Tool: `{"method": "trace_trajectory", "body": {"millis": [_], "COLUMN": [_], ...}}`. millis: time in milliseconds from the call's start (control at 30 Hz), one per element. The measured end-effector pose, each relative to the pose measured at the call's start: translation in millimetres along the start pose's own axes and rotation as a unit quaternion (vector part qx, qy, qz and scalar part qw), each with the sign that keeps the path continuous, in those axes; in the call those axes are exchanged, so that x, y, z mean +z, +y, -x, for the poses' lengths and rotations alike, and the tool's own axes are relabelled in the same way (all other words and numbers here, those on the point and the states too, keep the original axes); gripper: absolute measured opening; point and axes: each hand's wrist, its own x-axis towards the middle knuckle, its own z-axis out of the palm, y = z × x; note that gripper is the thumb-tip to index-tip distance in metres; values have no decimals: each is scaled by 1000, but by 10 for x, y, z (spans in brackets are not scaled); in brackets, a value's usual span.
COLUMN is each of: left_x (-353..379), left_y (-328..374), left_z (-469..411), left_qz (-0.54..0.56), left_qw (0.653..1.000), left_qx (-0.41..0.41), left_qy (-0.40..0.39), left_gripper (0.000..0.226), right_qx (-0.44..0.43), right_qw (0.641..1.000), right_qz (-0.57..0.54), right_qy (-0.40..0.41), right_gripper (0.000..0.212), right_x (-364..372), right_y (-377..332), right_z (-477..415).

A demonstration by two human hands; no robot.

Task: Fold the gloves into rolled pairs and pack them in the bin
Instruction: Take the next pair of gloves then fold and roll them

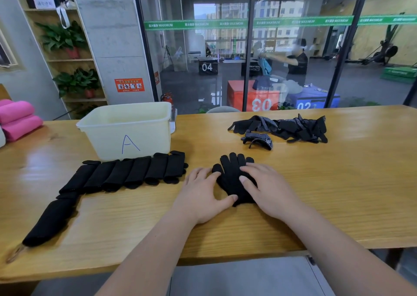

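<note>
The left hand (203, 192) and right hand (268, 189), fingers almost straight and gripping nothing, are pressing the black knitted gloves (232, 171) flat. The fabric is looking soft and light, so the cuff end is probably being the best grip.

The person's left hand (203, 196) and right hand (268, 187) are bare, with short, plain fingernails. The left forearm (146, 248) and right forearm (336, 244) are bare as well, slim and smooth, uncovered to the bottom edge of the view.

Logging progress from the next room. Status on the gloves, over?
Left hand, right hand open, flat on black glove on table. Rolled pairs lined up outside bin, not yet packed. Loose gloves piled far right. Nothing blocking.
</note>
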Motion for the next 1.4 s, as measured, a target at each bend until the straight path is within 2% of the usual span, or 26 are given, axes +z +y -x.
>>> {"method": "trace_trajectory", "body": {"millis": [67,133,167,300,433,533,700,933,1167,1300,1400], "left_x": [-1,4,9,7,14,36,52,76,68,73,70], "left_y": [-1,-9,-15,-19,-30,-58,-69,-95,-87,-88,-82], "left_z": [-6,-5,-4,-4,-6,-21,-32,-40,-33,-28,-16], "left_qz": [-5,-3,0,6,29,55,66,51,65,52,24], "left_qw": [1000,1000,1000,1000,1000,998,996,996,996,997,998], "left_qx": [0,-1,-2,2,0,-5,-5,2,7,9,17], "left_qy": [-3,-6,-8,-7,10,35,56,67,63,59,49], "left_gripper": [102,104,104,103,98,86,75,76,60,61,70], "right_qx": [-25,-22,-7,18,12,24,38,57,60,53,68], "right_qw": [997,990,988,989,984,989,981,975,980,997,998], "right_qz": [-17,18,47,102,108,100,115,126,112,26,12], "right_qy": [-73,-137,-144,-106,-144,-102,-149,-175,-154,-58,-3], "right_gripper": [59,64,65,66,70,73,80,78,71,68,62], "right_x": [-28,4,21,57,198,237,356,320,354,332,242], "right_y": [-78,-120,-125,-193,-250,-272,-262,-290,-353,-306,-184], "right_z": [-139,-292,-365,-574,-693,-769,-801,-884,-609,-469,-375]}}
